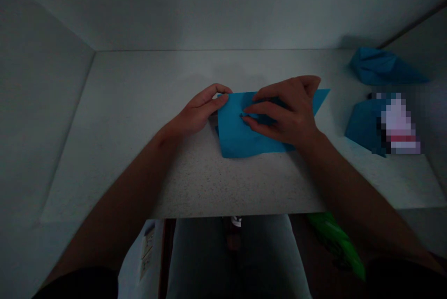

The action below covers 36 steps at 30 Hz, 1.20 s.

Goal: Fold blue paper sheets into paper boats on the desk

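Observation:
A sheet of blue paper (234, 138), roughly oblong with a pointed far right corner, is held over the pale speckled tabletop. At its upper left edge, my left hand (199, 109) pinches the paper between thumb and fingers. My right hand (288, 110) lies over the right half of the sheet and hides part of it. Its thumb and index fingertip come together at a small dark spot (241, 115) on the paper; I cannot make out what that is. A bit of blue shows beneath the sheet's left edge.
At the back right lies a folded blue paper piece (380, 67). Nearer, another blue piece (363, 122) lies beside a blurred-out object (400, 124). Walls border the tabletop (115, 117) at the back and left. Something green (337, 236) hangs below its front edge.

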Available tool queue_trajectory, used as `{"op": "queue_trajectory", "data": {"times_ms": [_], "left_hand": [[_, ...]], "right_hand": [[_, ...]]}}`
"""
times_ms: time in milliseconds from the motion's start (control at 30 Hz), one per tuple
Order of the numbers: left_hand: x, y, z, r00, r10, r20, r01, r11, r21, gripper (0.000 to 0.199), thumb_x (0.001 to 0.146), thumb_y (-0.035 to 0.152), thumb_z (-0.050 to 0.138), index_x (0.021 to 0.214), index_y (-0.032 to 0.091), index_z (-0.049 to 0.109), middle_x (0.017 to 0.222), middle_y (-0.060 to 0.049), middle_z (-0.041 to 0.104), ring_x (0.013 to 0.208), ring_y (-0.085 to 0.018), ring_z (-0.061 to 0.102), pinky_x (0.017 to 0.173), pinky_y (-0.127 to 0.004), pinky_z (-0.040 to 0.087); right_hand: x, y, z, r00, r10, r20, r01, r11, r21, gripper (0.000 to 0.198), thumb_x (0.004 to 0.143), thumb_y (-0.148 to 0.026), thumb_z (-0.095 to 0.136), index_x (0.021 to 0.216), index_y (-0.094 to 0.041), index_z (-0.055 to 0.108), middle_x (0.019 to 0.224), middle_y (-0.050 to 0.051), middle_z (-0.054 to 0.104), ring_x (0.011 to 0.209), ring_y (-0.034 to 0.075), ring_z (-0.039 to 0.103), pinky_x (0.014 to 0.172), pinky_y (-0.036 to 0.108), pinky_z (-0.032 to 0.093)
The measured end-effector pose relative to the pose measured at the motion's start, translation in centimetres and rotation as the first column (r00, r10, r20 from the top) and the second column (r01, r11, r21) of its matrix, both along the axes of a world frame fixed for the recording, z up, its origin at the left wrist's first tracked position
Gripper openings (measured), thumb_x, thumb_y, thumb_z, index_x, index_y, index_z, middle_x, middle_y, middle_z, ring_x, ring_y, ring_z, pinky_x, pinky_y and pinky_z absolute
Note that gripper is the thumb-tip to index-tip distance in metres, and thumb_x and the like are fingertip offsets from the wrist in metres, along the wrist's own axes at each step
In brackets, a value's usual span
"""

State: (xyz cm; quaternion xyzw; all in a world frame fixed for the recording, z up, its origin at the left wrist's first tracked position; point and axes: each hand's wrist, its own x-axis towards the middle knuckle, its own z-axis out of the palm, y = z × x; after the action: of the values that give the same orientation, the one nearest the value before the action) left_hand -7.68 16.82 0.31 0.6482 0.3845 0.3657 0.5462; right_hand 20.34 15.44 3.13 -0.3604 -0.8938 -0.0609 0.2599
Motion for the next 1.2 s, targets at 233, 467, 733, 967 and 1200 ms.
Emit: {"op": "queue_trajectory", "data": {"times_ms": [233, 467, 733, 967, 1200], "left_hand": [[0.4, -0.5, 1.0, 0.999, -0.009, 0.040, 0.011, 0.998, -0.056, 0.044, 0.103, 0.066, 0.073, 0.114, 0.024, 0.071, 0.095, -0.003, 0.071, 0.088, -0.020, 0.070, 0.076, -0.029, 0.057], [0.4, -0.3, 0.9, 0.999, -0.009, 0.038, 0.011, 0.998, -0.059, 0.046, 0.101, 0.066, 0.076, 0.105, 0.021, 0.073, 0.090, -0.003, 0.071, 0.085, -0.020, 0.071, 0.074, -0.030, 0.059], [0.5, -0.2, 0.4, 1.000, 0.012, 0.023, -0.012, 1.000, 0.024, 0.045, 0.101, 0.066, 0.076, 0.104, 0.021, 0.073, 0.092, -0.006, 0.073, 0.092, -0.025, 0.074, 0.079, -0.035, 0.060], [0.3, 0.3, 0.5, 0.957, 0.288, 0.034, -0.283, 0.906, 0.315, 0.030, 0.109, 0.051, 0.065, 0.097, 0.024, 0.069, 0.085, -0.003, 0.069, 0.082, -0.018, 0.067, 0.075, -0.030, 0.056], [0.0, -0.8, 1.8, 0.982, 0.155, -0.108, -0.113, 0.941, 0.320, 0.045, 0.106, 0.047, 0.065, 0.071, 0.021, 0.069, 0.068, -0.001, 0.069, 0.068, -0.017, 0.067, 0.069, -0.030, 0.055]], "right_hand": [[-0.1, 0.4, -0.6, 0.994, 0.052, -0.094, -0.041, 0.992, 0.119, 0.021, 0.109, -0.051, 0.070, 0.104, -0.033, 0.080, 0.112, 0.002, 0.080, 0.101, 0.026, 0.070, 0.101, 0.055, 0.041], [-0.4, 0.4, -0.5, 0.995, 0.006, -0.102, -0.001, 0.999, 0.044, 0.027, 0.111, -0.052, 0.066, 0.103, -0.031, 0.080, 0.110, 0.004, 0.080, 0.101, 0.027, 0.072, 0.101, 0.057, 0.042], [-0.4, 0.3, -0.2, 0.995, -0.061, -0.084, 0.060, 0.998, -0.017, 0.034, 0.113, -0.055, 0.059, 0.101, -0.031, 0.079, 0.109, 0.006, 0.079, 0.101, 0.027, 0.070, 0.104, 0.057, 0.042], [0.6, 0.9, -0.1, 0.969, -0.050, -0.243, 0.101, 0.974, 0.202, 0.026, 0.110, -0.051, 0.066, 0.105, -0.029, 0.079, 0.103, 0.006, 0.077, 0.100, 0.029, 0.070, 0.097, 0.056, 0.045], [1.4, 1.0, -0.1, 0.944, -0.208, -0.255, 0.256, 0.952, 0.170, 0.040, 0.108, -0.062, 0.062, 0.103, -0.028, 0.081, 0.105, 0.011, 0.074, 0.107, 0.034, 0.068, 0.104, 0.064, 0.039]]}}
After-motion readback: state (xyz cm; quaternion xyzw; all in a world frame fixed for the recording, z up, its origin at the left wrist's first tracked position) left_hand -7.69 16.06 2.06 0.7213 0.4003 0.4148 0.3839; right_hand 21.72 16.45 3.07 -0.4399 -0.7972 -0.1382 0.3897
